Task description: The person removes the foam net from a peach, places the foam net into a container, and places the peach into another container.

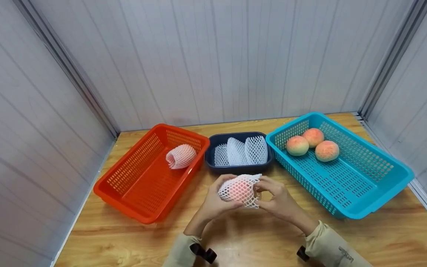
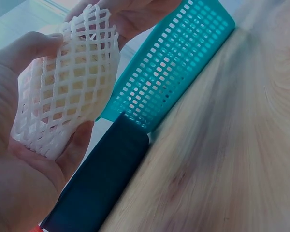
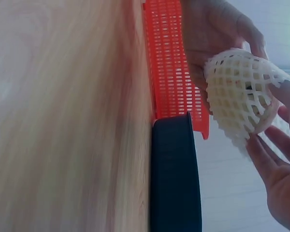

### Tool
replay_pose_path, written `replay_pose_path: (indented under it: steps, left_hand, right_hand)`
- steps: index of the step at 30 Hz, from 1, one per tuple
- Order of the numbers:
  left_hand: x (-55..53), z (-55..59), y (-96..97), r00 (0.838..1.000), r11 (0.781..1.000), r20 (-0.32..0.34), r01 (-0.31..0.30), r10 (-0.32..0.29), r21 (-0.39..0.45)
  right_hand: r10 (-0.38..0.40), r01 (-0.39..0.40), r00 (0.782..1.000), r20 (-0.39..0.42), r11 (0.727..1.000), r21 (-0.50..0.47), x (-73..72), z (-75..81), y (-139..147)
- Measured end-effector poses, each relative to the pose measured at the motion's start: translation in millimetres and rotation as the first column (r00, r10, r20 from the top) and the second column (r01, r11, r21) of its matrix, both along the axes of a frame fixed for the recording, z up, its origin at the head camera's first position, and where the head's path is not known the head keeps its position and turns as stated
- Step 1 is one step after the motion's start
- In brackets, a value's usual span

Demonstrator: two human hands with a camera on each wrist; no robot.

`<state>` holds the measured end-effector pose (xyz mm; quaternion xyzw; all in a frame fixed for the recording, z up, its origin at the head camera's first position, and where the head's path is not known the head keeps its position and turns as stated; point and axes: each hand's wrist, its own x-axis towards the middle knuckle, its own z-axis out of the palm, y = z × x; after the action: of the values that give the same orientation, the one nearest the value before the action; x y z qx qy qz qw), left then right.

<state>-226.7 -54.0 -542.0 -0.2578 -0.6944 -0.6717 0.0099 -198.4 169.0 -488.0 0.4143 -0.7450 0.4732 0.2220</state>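
A peach (image 1: 240, 190) sits inside a white foam net sleeve (image 2: 72, 82), held above the table in front of the dark tray. My left hand (image 1: 215, 200) grips the netted peach from the left, thumb on the near side and fingers round the far side. At the sleeve's right end, my right hand (image 1: 278, 200) pinches the edge of the net between thumb and fingers. The right wrist view shows the net (image 3: 239, 92) covering most of the fruit, with both hands touching it.
The red basket (image 1: 135, 178) at left holds one netted fruit (image 1: 181, 156). Several white foam nets (image 1: 237, 152) lie in the dark blue tray (image 1: 237, 170) at centre back. In the turquoise basket (image 1: 361, 196) at right are three bare peaches (image 1: 327, 151). Panel walls stand behind and at both sides.
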Motion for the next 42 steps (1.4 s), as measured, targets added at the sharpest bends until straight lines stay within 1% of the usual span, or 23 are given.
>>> replay_pose_path:
  steps: [4,5,7,9,10,13,15,16,17,18,20,22,23,24,26,28,30,33,35,36,38,40,42]
  left_hand:
    - [1.6,0.7,-0.4,1.0,1.0,0.009,0.0,0.0,-0.023]
    - [1.6,0.8,-0.5,1.0,1.0,0.014,0.001,-0.001,-0.027]
    - [1.8,1.5,-0.5,1.0,0.999,0.025,0.005,-0.004,-0.035]
    - [1.6,1.9,-0.4,0.999,0.999,0.034,0.003,-0.002,-0.044]
    - [1.4,2.0,-0.2,0.999,0.999,0.032,0.002,-0.001,-0.048]
    - [1.4,2.8,1.0,0.999,0.999,0.035,0.002,0.0,-0.053]
    - [4.9,9.7,1.8,0.999,0.999,0.037,0.001,0.001,-0.054]
    - [7.0,13.3,2.1,0.999,0.999,0.036,0.003,-0.001,-0.054]
    - [9.0,16.6,2.5,0.999,0.999,0.036,0.004,-0.002,-0.053]
    - [11.1,20.1,2.6,0.999,0.999,0.038,0.006,-0.004,-0.052]
    - [14.8,27.1,2.7,0.999,0.999,0.038,0.008,-0.006,-0.053]
    - [14.9,27.0,2.8,0.999,0.999,0.041,0.014,-0.012,-0.05]
    - [14.9,27.0,2.8,0.999,0.999,0.043,0.018,-0.016,-0.052]
    - [14.9,27.1,2.6,0.999,0.998,0.042,0.022,-0.02,-0.056]
    - [14.7,26.8,2.0,0.999,0.997,0.033,0.034,-0.031,-0.069]
    - [14.4,26.6,0.7,0.999,0.995,0.016,0.048,-0.046,-0.082]
    - [13.9,26.9,-1.1,0.998,0.995,0.01,0.068,-0.067,-0.071]
    - [12.0,26.5,-4.0,0.995,0.995,0.023,0.101,-0.101,0.004]
    - [10.7,25.7,-5.8,0.993,0.993,0.045,0.104,-0.107,0.059]
    - [9.7,24.8,-6.3,0.993,0.992,0.053,0.096,-0.101,0.081]
    - [8.0,22.9,-6.7,0.995,0.993,0.065,0.065,-0.072,0.101]
    - [3.9,16.1,-6.4,0.996,0.994,0.08,0.024,-0.032,0.103]
    - [-0.5,9.0,-5.5,0.995,0.994,0.099,-0.006,-0.004,0.105]
  right_hand:
    - [-0.028,0.027,1.0,0.015,0.999,0.032,-4.4,-7.4,-3]
    - [-0.034,0.033,0.999,0.032,0.999,0.04,-4.8,-8.6,-3]
    - [-0.042,0.035,0.994,0.104,0.997,0.068,-4.7,-8.5,-3]
    - [-0.033,0.016,0.978,0.206,0.996,0.083,-3.5,-5.1,-2]
    - [-0.027,0.004,0.963,0.27,0.997,0.083,-2.3,-1.8,-2]
    - [0.012,-0.046,0.892,0.452,0.997,0.064,-0.7,7.5,-1]
    - [0.02,-0.064,0.846,0.532,0.996,0.065,-0.7,11.6,0]
    - [0.028,-0.072,0.83,0.557,0.996,0.057,-1.2,11.6,-1]
    - [0.023,-0.07,0.82,0.572,0.996,0.061,-3.5,7.2,0]
    - [0.009,-0.061,0.818,0.576,0.996,0.07,-6.0,2.3,0]
    - [-0.045,-0.021,0.829,0.558,0.994,0.112,-10.9,-8.1,0]
    - [-0.11,0.03,0.838,0.534,0.987,0.156,-15.7,-18.5,0]
    - [-0.142,0.052,0.837,0.528,0.982,0.181,-17.8,-22.4,0]
    - [-0.162,0.066,0.834,0.527,0.978,0.196,-17.9,-22.3,-1]
    - [-0.177,0.075,0.822,0.541,0.976,0.205,-18.0,-22.3,0]
    - [-0.157,0.068,0.801,0.578,0.983,0.173,-17.8,-22.6,1]
    - [-0.13,0.059,0.793,0.595,0.989,0.137,-17.9,-23.9,3]
    - [-0.081,0.041,0.783,0.617,0.996,0.079,-17.8,-24.7,6]
    - [-0.044,0.018,0.786,0.616,0.999,0.049,-17.8,-24.3,8]
    - [-0.033,0.013,0.781,0.624,0.999,0.036,-17.8,-23.6,8]
    - [-0.017,0.0,0.786,0.618,1.0,0.028,-17.8,-22.7,9]
    - [-0.023,0.001,0.79,0.613,0.999,0.036,-18.0,-22.7,10]
    - [-0.028,0.002,0.788,0.615,0.999,0.043,-18.2,-23.8,11]
